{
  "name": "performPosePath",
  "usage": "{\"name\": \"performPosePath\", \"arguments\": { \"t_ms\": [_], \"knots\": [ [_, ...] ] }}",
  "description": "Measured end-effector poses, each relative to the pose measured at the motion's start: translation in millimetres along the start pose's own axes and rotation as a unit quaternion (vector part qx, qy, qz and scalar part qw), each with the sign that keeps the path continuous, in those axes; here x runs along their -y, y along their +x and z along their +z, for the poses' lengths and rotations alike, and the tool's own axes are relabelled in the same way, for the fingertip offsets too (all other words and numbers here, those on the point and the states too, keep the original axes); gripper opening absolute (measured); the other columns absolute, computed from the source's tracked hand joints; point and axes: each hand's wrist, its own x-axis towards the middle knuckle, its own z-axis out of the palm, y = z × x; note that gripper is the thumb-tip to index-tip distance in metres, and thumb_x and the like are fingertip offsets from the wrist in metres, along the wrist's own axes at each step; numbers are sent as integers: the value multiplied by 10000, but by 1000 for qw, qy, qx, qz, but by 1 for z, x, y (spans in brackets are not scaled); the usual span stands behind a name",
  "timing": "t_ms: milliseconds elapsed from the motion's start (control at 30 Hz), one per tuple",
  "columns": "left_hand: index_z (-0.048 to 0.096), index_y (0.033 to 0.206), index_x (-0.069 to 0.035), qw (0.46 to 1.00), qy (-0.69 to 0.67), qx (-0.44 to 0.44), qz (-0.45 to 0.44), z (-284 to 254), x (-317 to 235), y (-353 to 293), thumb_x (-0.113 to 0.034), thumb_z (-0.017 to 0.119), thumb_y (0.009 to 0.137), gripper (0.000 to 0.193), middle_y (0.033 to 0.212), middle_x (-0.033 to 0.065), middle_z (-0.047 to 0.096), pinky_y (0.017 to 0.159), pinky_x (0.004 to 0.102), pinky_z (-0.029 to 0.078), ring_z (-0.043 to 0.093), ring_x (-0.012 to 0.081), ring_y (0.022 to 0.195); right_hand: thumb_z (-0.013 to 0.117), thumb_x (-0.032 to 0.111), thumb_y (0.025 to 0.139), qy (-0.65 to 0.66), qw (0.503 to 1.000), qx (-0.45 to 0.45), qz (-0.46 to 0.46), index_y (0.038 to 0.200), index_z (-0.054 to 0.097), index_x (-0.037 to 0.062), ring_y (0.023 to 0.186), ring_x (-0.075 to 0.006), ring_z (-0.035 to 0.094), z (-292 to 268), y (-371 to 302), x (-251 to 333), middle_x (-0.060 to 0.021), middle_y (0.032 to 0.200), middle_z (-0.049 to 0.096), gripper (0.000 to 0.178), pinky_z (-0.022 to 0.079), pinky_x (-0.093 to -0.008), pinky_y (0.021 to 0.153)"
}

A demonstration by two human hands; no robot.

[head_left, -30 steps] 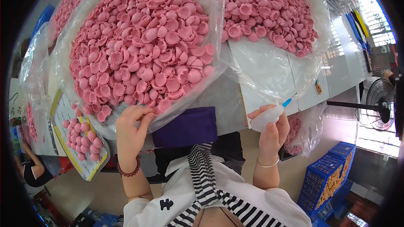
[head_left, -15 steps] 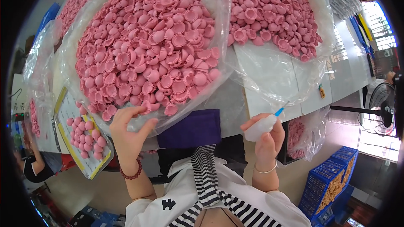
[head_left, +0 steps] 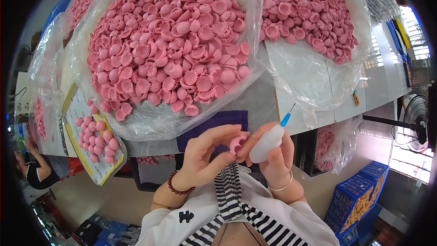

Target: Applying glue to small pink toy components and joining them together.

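My left hand is closed on a pink half-shell, a small hollow plastic piece with a notched rim. Beside it my right hand grips a white squeeze bottle tipped with a blue needle nozzle, which points up and away from the shell. The fingers of both hands come close together around the shell. Beyond them, a big heap of the same pink shells lies on clear plastic sheeting. A folded purple cloth lies on the table just past my hands.
At left a yellow-edged tray bears several round pink balls. A second shell heap is at the far right. Blue crates and a black fan stand to the right. Another person sits at far left.
My left hand has come from the near edge of the heap back toward my body, with a pink half-shell in it. My right hand has moved slightly left with the bottle.
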Motion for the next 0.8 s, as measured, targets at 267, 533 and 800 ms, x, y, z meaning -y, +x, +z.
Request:
{"name": "performPosePath", "arguments": {
  "t_ms": [267,533,800],
  "knots": [
    [405,1177,3,962,-260,52,-68,2,10,-6,45,497,814,377,1220,198,447,908,322,414,508,188,1043,645,368,755,-90,985,-121,-84,993,418,-2,484,-121,460,-8,-2,10,-47,589,486,495,287,-197,407],
    [382,1169,-7,970,-238,38,-35,5,8,-3,82,515,783,418,1245,249,416,938,335,381,481,205,1097,687,448,683,-230,912,-129,-314,791,621,-47,478,-143,456,-17,2,12,-62,599,535,510,323,-256,419],
    [385,1158,3,979,-200,21,-44,7,7,-2,107,511,770,421,1250,259,410,936,321,373,470,197,1110,635,470,728,-361,873,-31,-326,835,647,10,443,-144,468,-14,0,24,-20,571,501,472,335,-248,394]
  ]
}}
